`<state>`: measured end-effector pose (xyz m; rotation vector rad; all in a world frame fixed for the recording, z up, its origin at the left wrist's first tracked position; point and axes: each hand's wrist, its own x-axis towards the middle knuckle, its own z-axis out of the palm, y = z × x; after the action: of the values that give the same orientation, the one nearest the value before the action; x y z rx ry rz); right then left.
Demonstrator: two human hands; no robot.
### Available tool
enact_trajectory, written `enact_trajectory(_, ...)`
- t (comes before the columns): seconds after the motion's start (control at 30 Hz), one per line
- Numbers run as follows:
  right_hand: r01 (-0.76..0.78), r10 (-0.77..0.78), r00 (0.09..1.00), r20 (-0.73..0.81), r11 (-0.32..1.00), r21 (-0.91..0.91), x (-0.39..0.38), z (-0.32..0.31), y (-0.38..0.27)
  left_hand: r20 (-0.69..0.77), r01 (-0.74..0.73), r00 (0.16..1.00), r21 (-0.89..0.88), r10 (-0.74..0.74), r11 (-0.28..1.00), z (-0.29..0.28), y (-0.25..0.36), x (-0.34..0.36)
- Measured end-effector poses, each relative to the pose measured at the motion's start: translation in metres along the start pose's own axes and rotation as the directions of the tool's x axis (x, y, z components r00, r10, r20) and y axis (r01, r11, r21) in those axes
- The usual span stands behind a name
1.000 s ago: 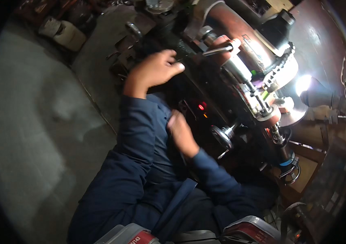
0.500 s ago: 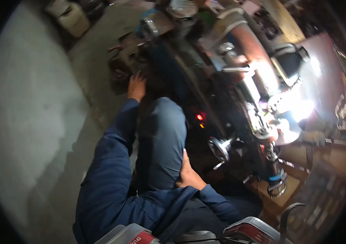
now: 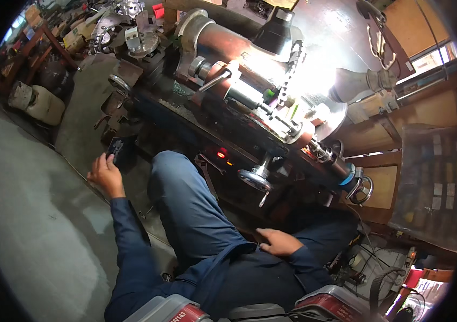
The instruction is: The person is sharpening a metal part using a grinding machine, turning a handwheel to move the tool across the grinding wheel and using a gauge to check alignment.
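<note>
My left hand (image 3: 106, 176) is stretched out beyond my left knee, thumb and fingers closed on the edge of a thin, flat black piece (image 3: 120, 149) with pale marks on it. What kind of thing it is, I cannot make out. My right hand (image 3: 279, 241) lies over my lap, fingers loosely extended and nothing visible in it. In front of me stands a machine like a small lathe, with a reddish-brown cylindrical body (image 3: 227, 45), a chrome handwheel (image 3: 255, 179) and a shiny spindle (image 3: 243, 96) under a bright lamp.
A red indicator light (image 3: 221, 154) glows low on the machine, beside a wrench (image 3: 207, 170). A dirty white jerrycan (image 3: 38, 103) stands on the floor at the far left. Wooden cabinetry (image 3: 381, 185) and a plastic-covered panel (image 3: 432, 185) rise at the right.
My view has swung, bringing more of the machine into sight. My left hand has come away from the dark parts beside the machine with the black piece. My right hand has left my thigh.
</note>
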<state>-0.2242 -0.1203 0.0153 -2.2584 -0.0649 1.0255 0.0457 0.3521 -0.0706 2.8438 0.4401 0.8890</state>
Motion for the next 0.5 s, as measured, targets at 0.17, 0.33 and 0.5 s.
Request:
enact_trajectory(0.17, -0.088, -0.034, 0.824, -0.566, 0.979, -0.187, -0.062, -0.053, 0.034, -0.205, -0.297, 0.94, -0.091, 0.274, 0.95, -0.116, 0.033, 0.064)
enact_trajectory(0.33, -0.707, 0.201, 0.394, -0.897, 0.689, -0.157, -0.136, -0.073, 0.08, -0.202, -0.661, 0.747, -0.329, 0.633, 0.675, -0.191, 0.128, 0.09)
enact_trajectory(0.5, -0.685, 0.378, 0.213, -0.901, 0.715, 0.138, -0.148, -0.036, 0.129, -0.137, -0.731, 0.54, -0.564, 0.83, 0.383, -0.189, 0.222, 0.075)
